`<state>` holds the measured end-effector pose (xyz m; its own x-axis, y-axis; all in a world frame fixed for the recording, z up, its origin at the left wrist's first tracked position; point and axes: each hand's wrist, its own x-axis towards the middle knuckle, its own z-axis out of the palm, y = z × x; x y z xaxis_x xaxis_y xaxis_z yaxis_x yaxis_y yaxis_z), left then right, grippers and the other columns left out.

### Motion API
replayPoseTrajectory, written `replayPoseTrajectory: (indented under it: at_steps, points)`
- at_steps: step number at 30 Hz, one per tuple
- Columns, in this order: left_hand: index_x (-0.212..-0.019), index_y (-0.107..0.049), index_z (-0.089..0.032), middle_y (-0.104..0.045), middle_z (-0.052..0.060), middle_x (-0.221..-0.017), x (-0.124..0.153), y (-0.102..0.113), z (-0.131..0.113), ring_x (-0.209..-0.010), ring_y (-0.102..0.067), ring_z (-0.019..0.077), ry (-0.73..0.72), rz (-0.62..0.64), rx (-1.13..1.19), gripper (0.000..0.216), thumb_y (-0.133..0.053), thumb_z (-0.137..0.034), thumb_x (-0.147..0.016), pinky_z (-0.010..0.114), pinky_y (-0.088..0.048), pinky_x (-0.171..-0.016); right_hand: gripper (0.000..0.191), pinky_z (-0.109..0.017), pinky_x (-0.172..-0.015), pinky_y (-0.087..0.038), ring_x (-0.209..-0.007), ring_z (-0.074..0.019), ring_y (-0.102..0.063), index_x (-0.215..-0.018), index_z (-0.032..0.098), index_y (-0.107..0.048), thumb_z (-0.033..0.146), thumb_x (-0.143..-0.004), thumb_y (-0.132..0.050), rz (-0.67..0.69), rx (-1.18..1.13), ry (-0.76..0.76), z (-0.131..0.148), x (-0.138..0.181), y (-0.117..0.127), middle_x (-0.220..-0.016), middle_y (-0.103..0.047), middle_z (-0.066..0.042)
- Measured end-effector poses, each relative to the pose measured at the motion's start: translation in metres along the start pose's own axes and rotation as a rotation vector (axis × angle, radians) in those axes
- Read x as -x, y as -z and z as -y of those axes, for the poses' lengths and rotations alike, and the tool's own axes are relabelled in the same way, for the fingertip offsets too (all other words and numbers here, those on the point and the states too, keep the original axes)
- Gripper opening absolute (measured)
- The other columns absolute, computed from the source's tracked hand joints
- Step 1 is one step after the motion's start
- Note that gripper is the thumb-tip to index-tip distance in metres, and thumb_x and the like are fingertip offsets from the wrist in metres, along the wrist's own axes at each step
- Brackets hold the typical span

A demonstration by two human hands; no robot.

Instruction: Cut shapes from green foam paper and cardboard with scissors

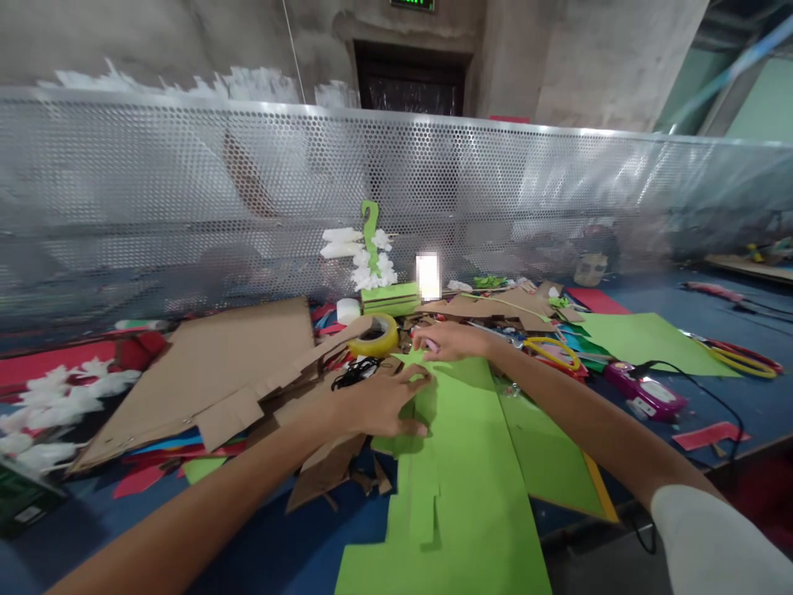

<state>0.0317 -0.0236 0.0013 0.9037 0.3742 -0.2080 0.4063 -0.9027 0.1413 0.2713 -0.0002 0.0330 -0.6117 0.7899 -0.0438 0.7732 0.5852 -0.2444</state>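
Note:
A long sheet of light green paper (pixel 458 487) lies on the blue table in front of me. My left hand (pixel 377 402) grips the folded upper left part of it, fingers curled over the edge. My right hand (pixel 446 340) is closed just beyond the sheet's far end, pinching something small that I cannot make out. A yellow tape roll (pixel 379 335) lies right behind both hands. A black tangle of cord (pixel 354 373) sits to the left of my left hand.
Brown cardboard pieces (pixel 229 372) cover the table's left. A pink glue gun (pixel 644 392) with a black cable, yellow scissors (pixel 557 351) and more green paper (pixel 650 339) lie right. A perforated metal screen (pixel 248 198) walls the back; a green-and-white paper model (pixel 375 264) stands before it.

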Motion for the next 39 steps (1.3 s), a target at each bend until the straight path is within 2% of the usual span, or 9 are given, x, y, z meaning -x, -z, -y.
replayPoseTrajectory:
  at_steps: [4, 9, 17, 22, 28, 33, 39]
  points:
    - [-0.17, -0.024, -0.023, -0.021, 0.021, -0.175, 0.001, 0.003, -0.003, -0.135, -0.056, 0.0501, 0.007, -0.002, 0.019, 0.105, -0.044, -0.087, -0.09, 0.053, -0.051, -0.101, 0.026, -0.026, -0.072, -0.041, -0.096, -0.021, -0.064, -0.123, 0.016, -0.066, 0.023, -0.098, -0.07, 0.005, -0.021, -0.005, 0.0, -0.003, 0.0, -0.119, -0.071, -0.011]
    - [-0.171, -0.019, -0.024, -0.018, 0.019, -0.176, 0.001, 0.001, -0.001, -0.129, -0.061, 0.0456, 0.01, 0.01, 0.04, 0.103, -0.045, -0.084, -0.091, 0.049, -0.054, -0.096, 0.027, -0.026, -0.069, -0.037, -0.092, -0.02, -0.062, -0.125, 0.015, -0.065, 0.022, -0.099, -0.07, 0.015, -0.006, -0.044, -0.002, 0.003, -0.002, -0.115, -0.07, -0.011]
    - [-0.169, -0.023, -0.022, -0.023, 0.02, -0.175, 0.003, 0.007, -0.008, -0.134, -0.057, 0.0451, 0.022, 0.014, 0.012, 0.1, -0.046, -0.082, -0.092, 0.049, -0.052, -0.103, 0.027, -0.025, -0.066, -0.033, -0.085, -0.0187, -0.06, -0.123, 0.015, -0.065, 0.019, -0.097, -0.07, -0.014, 0.041, -0.074, 0.0, 0.004, -0.004, -0.105, -0.07, -0.009]
    - [-0.169, -0.022, -0.02, -0.021, 0.021, -0.175, 0.004, 0.011, -0.012, -0.132, -0.059, 0.0451, 0.025, 0.028, 0.017, 0.101, -0.046, -0.081, -0.093, 0.05, -0.052, -0.102, 0.025, -0.026, -0.066, -0.032, -0.083, -0.0185, -0.059, -0.12, 0.015, -0.065, 0.017, -0.096, -0.071, -0.015, 0.059, -0.078, 0.004, 0.004, -0.003, -0.103, -0.07, -0.009]
    - [-0.17, -0.022, -0.026, -0.021, 0.019, -0.176, 0.003, 0.007, -0.006, -0.133, -0.06, 0.044, 0.026, 0.013, -0.002, 0.102, -0.044, -0.086, -0.091, 0.045, -0.052, -0.1, 0.019, -0.025, -0.065, -0.034, -0.081, -0.0185, -0.06, -0.117, 0.016, -0.066, 0.018, -0.098, -0.066, 0.007, 0.05, -0.107, 0.001, 0.009, 0.004, -0.103, -0.07, -0.009]
    - [-0.17, -0.023, -0.023, -0.024, 0.021, -0.174, 0.001, 0.002, -0.002, -0.134, -0.057, 0.0476, 0.0, -0.017, 0.011, 0.104, -0.043, -0.086, -0.091, 0.05, -0.053, -0.1, 0.018, -0.025, -0.067, -0.034, -0.084, -0.0189, -0.06, -0.115, 0.016, -0.067, 0.015, -0.098, -0.063, 0.006, 0.052, -0.086, -0.002, 0.01, 0.004, -0.106, -0.071, -0.009]
    - [-0.169, -0.024, -0.026, -0.024, 0.018, -0.175, 0.002, 0.005, -0.006, -0.133, -0.057, 0.0465, 0.015, -0.001, 0.012, 0.102, -0.043, -0.087, -0.09, 0.048, -0.052, -0.099, 0.016, -0.025, -0.066, -0.031, -0.08, -0.0185, -0.058, -0.113, 0.017, -0.065, 0.015, -0.098, -0.063, 0.013, 0.072, -0.112, 0.001, 0.009, 0.003, -0.097, -0.069, -0.007]
